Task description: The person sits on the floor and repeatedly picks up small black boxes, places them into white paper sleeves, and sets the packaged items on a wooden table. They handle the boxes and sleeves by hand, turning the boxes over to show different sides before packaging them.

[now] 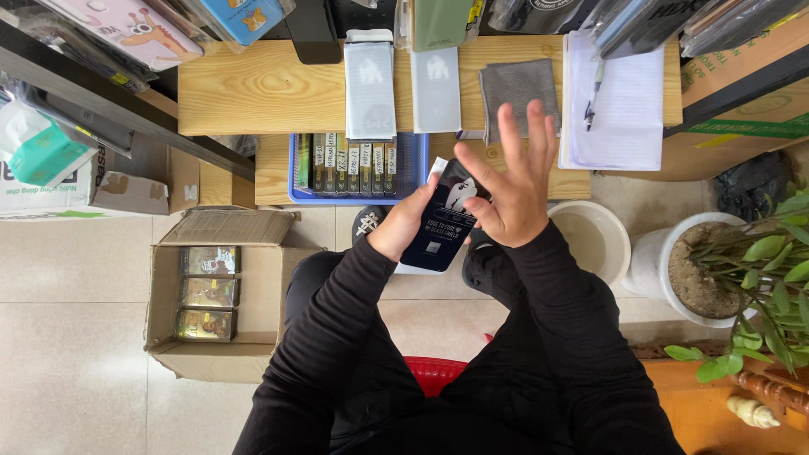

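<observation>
Wooden bench (253,88), pale grain, fills the upper middle of frame; lower shelf below it carries a blue tray (413,168) w/ a row of slim boxes stood on edge. Open cardboard carton (164,329) at left centre on the tiled floor, three glossy packs inside. White pot w/ leafy plant (666,270) at right edge, pale bucket (611,232) just beside it. On the bench top: two flat grey-white packs, a grey cloth (518,84), a notepad w/ pen (624,109).

Centre of frame: dark flat pack (442,227), rectangular, printed card w/ a white backing showing at the edges. Left hand (404,223) is wrapped round its left long edge, thumb on the face, grasping it over the lap. Right hand (510,181) is spread wide, fingers fanned upward, nothing in it; heel of the palm looks close to the pack's upper right corner, contact unclear.

Judgement: pack prob. light, thin, stiff-ish card that could crease; contents may be brittle, so avoid bending. Glossy face likely slippery. Best held by the long edges, pinched, not by a corner.
</observation>
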